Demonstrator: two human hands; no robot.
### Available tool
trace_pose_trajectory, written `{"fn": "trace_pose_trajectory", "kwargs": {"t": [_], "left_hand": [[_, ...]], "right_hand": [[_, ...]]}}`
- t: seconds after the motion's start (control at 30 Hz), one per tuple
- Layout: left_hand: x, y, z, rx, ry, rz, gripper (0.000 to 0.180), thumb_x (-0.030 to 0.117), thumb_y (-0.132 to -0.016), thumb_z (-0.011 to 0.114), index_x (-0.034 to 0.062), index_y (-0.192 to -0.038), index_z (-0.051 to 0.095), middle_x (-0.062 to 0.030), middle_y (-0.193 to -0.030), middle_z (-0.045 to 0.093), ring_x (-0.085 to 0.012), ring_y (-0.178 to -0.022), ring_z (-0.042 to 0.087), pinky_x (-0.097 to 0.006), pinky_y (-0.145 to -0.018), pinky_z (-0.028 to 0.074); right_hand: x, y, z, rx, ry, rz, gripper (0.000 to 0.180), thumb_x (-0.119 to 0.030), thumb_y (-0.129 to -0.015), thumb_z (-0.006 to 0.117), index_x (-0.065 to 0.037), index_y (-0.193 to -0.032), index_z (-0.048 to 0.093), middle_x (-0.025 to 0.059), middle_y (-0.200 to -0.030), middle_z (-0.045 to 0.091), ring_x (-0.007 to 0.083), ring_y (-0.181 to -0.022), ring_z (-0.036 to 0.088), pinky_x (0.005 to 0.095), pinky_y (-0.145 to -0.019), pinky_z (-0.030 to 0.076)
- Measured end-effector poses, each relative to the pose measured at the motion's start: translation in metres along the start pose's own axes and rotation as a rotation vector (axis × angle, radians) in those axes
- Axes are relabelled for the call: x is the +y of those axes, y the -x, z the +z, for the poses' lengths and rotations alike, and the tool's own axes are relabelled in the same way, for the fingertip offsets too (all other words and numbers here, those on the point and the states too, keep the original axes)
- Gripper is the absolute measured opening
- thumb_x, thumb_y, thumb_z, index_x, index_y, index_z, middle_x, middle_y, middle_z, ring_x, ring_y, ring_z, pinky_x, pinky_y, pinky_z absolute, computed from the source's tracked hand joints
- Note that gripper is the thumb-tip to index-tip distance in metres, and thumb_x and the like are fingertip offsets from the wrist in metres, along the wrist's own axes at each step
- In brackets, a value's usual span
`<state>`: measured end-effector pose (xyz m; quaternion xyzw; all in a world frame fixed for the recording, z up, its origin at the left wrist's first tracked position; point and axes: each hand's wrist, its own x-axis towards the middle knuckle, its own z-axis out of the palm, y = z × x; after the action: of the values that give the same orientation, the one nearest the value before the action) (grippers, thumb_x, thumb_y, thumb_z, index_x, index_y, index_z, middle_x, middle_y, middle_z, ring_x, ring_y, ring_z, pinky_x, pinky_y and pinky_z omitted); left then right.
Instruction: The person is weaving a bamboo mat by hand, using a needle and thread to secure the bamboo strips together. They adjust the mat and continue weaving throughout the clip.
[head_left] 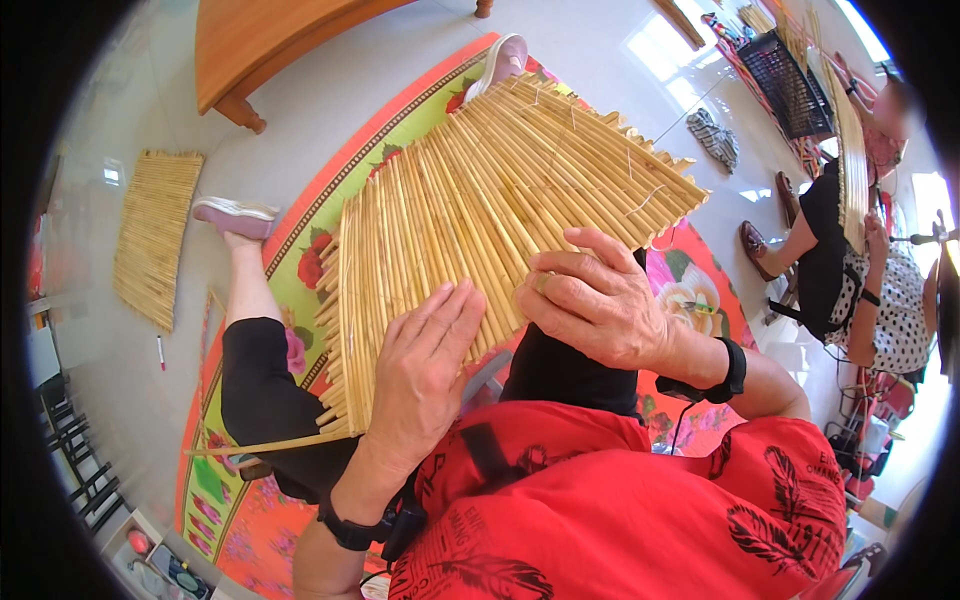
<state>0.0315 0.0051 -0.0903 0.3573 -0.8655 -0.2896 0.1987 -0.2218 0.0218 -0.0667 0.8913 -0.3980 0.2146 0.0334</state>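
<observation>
Reed mat [480, 200] lies across the lap, fanning out over the legs above a floral floor mat [300, 250]. Left hand [425, 375] rests flat, fingers straight and together, gripping nothing. Right hand [595, 295] sits curled on the near edge, fingertips bent onto the reeds. Step looks like pressing and aligning reeds; next move likely needs an even push along the loose edge.

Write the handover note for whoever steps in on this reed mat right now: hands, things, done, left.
Left hand: flat, palm down on the reed mat, near its lower edge.
Right hand: fingers curled over the mat's near right edge, gripping it.
Mat: lies across the lap, fanned out toward the feet; thin binding strings show near its far end.
Done: most reeds lie bound side by side.
Left: one loose reed sticks out at the lower left corner; the edges are uneven.
Second mat lies on the floor, left.
</observation>
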Motion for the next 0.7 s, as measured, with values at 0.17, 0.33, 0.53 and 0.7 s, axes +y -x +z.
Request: {"fn": "trace_pose_trajectory", "kwargs": {"t": [0.17, 0.33, 0.53, 0.7], "left_hand": [[-0.003, 0.0, -0.001, -0.004, -0.042, 0.029, 0.055, 0.014, -0.088, 0.074, -0.0038, -0.138, 0.06, -0.0214, -0.137, 0.064, -0.0362, -0.129, 0.061, -0.046, -0.101, 0.047], [-0.003, -0.006, -0.008, 0.012, 0.145, -0.06, 0.082, -0.007, -0.075, 0.072, -0.0011, -0.152, 0.043, -0.0205, -0.137, 0.065, -0.0368, -0.126, 0.063, -0.044, -0.103, 0.049], [-0.006, -0.004, -0.018, 0.006, 0.25, -0.111, 0.091, -0.013, -0.073, 0.071, 0.0014, -0.156, 0.037, -0.0195, -0.137, 0.066, -0.0369, -0.126, 0.063, -0.044, -0.107, 0.048], [-0.006, 0.02, -0.046, -0.014, -0.051, -0.106, 0.085, -0.002, -0.075, 0.079, 0.0045, -0.153, 0.045, -0.0195, -0.142, 0.061, -0.037, -0.131, 0.059, -0.047, -0.109, 0.047]], "right_hand": [[-0.01, -0.008, 0.001, -0.023, -0.038, 0.009, 0.032, -0.015, -0.08, 0.068, -0.006, -0.111, 0.07, 0.0059, -0.104, 0.065, 0.0237, -0.111, 0.065, 0.0459, -0.11, 0.047], [-0.022, -0.023, 0.018, -0.059, -0.152, -0.078, 0.032, -0.015, -0.076, 0.07, -0.004, -0.106, 0.071, 0.0079, -0.104, 0.065, 0.0251, -0.105, 0.066, 0.0414, -0.097, 0.055], [-0.02, -0.035, 0.024, -0.098, -0.137, -0.188, 0.028, -0.015, -0.075, 0.072, -0.004, -0.1, 0.07, 0.0049, -0.099, 0.064, 0.021, -0.096, 0.067, 0.0331, -0.08, 0.057], [-0.017, -0.035, 0.023, -0.061, -0.115, -0.173, 0.029, -0.017, -0.074, 0.072, -0.005, -0.101, 0.07, 0.0033, -0.096, 0.064, 0.0196, -0.093, 0.068, 0.0319, -0.076, 0.057]]}}
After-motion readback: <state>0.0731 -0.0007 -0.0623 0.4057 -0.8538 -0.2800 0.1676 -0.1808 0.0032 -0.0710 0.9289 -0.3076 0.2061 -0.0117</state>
